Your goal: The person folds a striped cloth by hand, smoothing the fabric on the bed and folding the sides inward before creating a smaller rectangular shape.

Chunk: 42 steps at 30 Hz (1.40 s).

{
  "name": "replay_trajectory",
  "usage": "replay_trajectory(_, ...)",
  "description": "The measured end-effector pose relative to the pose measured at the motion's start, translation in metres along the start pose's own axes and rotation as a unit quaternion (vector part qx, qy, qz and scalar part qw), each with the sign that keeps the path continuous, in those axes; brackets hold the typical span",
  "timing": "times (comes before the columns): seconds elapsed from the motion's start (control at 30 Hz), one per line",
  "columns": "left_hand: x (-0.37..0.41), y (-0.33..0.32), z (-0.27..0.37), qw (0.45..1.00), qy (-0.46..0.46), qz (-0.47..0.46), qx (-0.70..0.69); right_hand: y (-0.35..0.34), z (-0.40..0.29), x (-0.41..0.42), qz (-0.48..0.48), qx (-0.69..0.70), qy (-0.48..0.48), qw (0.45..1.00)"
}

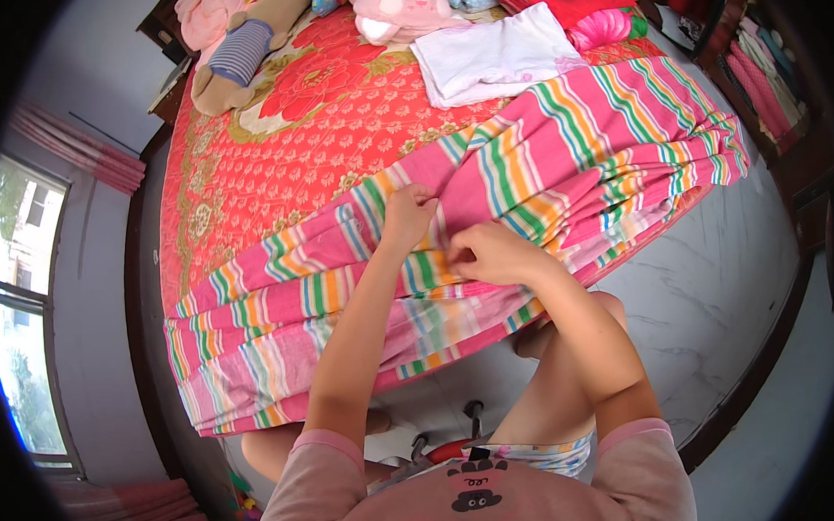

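Note:
A pink cloth with green, orange, blue and white stripes [523, 153] lies bunched in long folds across the near part of a bed. My left hand [410, 216] is at the middle of this cloth, thumb and fingers close together at a fold; whether cloth is pinched between them is hard to tell. To its right and a little nearer to me, my right hand [489, 254] is bent over the folds, its fingers curled and slightly blurred. Along the near edge, part of the cloth shows its paler side.
On the red patterned bedspread [296, 147] lie a folded white cloth [492, 54], a plush toy in a striped shirt [241, 49] and a pink plush [405, 13]. A window [26, 308] is at left, shelved clothes [762, 83] at right. Marble-look floor [707, 271] borders the bed.

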State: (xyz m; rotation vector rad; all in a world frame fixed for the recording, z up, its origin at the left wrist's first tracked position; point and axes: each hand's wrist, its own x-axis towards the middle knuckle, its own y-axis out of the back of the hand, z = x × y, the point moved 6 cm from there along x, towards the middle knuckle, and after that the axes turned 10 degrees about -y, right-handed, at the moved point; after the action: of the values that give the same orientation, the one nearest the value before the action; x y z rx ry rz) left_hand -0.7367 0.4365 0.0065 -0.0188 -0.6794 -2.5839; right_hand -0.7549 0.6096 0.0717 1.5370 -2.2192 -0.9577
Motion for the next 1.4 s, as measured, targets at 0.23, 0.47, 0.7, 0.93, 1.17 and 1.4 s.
replay_trajectory(0.23, 0.011, -0.005, 0.057, 0.967, -0.029, -0.102, 0.232, 0.069, 0.049, 0.030, 0.366, 0.169, 0.005, 0.915)
replay_trajectory(0.47, -0.003, 0.046, 0.056, 0.887, -0.186, 0.191, 0.378, 0.055, 0.053, 0.035, 0.353, -0.041, -0.009, 0.935)
replay_trajectory(0.7, -0.006, 0.004, 0.040, 0.944, 0.036, 0.004, 0.329, 0.031, 0.064, 0.034, 0.158, -0.144, -0.040, 0.976)
replay_trajectory(0.93, -0.018, 0.012, 0.033, 0.914, 0.006, -0.067, 0.399, 0.034, 0.044, 0.031, 0.142, -0.106, -0.030, 0.984)
replay_trajectory(1.17, -0.002, 0.048, 0.036, 0.974, -0.078, 0.017, 0.211, 0.038, 0.033, 0.034, 0.251, -0.022, 0.031, 0.967)
replay_trajectory(1.4, 0.029, 0.090, 0.051, 0.983, 0.021, 0.155, 0.093, 0.028, 0.020, 0.033, 0.288, -0.057, 0.075, 0.953)
